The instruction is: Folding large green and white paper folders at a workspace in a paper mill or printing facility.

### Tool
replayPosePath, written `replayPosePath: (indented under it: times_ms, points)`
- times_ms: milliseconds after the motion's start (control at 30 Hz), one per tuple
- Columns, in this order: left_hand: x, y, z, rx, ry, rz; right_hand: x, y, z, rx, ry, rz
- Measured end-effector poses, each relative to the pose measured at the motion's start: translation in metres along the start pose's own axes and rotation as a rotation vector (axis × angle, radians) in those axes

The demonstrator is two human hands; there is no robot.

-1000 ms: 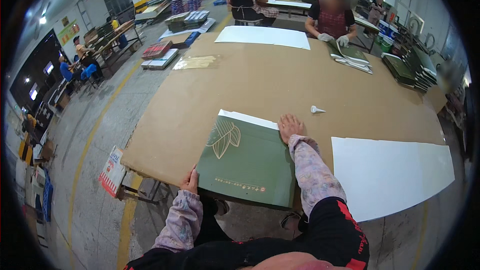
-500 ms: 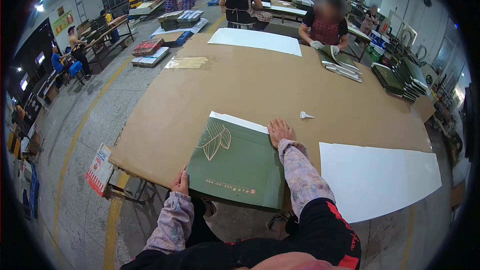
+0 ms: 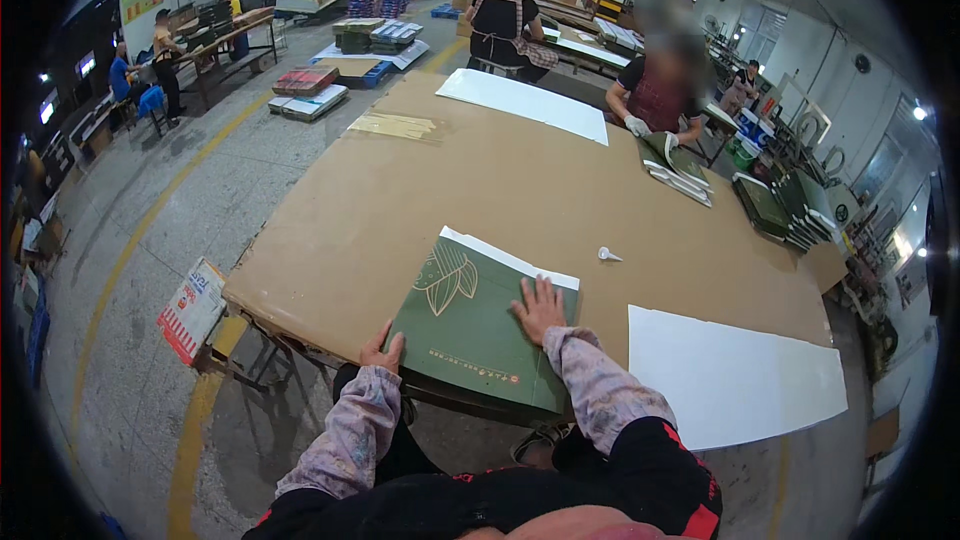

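Note:
A flat green paper bag or folder (image 3: 480, 340) with gold leaf line art and a white strip along its far edge lies at the table's near edge. My right hand (image 3: 541, 312) rests open on its upper right part, palm down and fingers spread. My left hand (image 3: 381, 350) touches its left edge near the lower corner, thumb and fingers apart; part of its underside is hidden. Beyond the right hand, a small white pointed nozzle cap (image 3: 608, 254) lies on the brown table (image 3: 380, 210).
A white sheet (image 3: 730, 380) lies at right, another white sheet (image 3: 520, 105) at the far edge. Pale strips (image 3: 395, 126) lie far left. Opposite, a gloved person handles green folded pieces (image 3: 680, 175); a green stack (image 3: 785, 210) stands beside. A printed carton (image 3: 195, 310) sits off the left corner.
My right hand has shifted from the far right corner onto the green piece's face, with its fingers spreading. My left hand's thumb and fingers have parted at the left edge. The view has turned slightly.

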State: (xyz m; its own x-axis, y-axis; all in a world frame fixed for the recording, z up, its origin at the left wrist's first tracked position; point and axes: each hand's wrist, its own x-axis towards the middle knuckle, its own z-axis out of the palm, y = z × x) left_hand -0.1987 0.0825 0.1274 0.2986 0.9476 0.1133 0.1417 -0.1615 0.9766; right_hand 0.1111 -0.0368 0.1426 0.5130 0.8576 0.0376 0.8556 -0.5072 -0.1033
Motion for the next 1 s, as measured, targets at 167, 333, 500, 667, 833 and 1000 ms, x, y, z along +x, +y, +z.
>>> replayPosePath:
  times_ms: [167,333,500,667,833,1000]
  points:
    - [0.001,-0.003,-0.005,0.138,-0.033,-0.030,-0.028,-0.074,-0.017,0.057,-0.116,-0.403]
    - [0.001,-0.009,0.001,0.217,0.041,0.118,-0.019,-0.139,-0.014,0.055,-0.086,-0.706]
    - [-0.002,-0.004,-0.001,0.235,0.033,0.102,0.050,-0.163,0.010,0.010,-0.025,-0.564]
    - [0.000,-0.001,-0.006,0.211,0.014,0.114,0.134,-0.175,0.021,-0.010,0.059,-0.372]
    - [0.001,0.007,-0.008,0.252,-0.041,0.122,0.165,-0.171,0.031,-0.005,0.060,-0.223]
    - [0.021,-0.007,-0.010,0.407,-0.190,0.199,0.114,-0.135,0.016,0.073,0.040,-0.300]
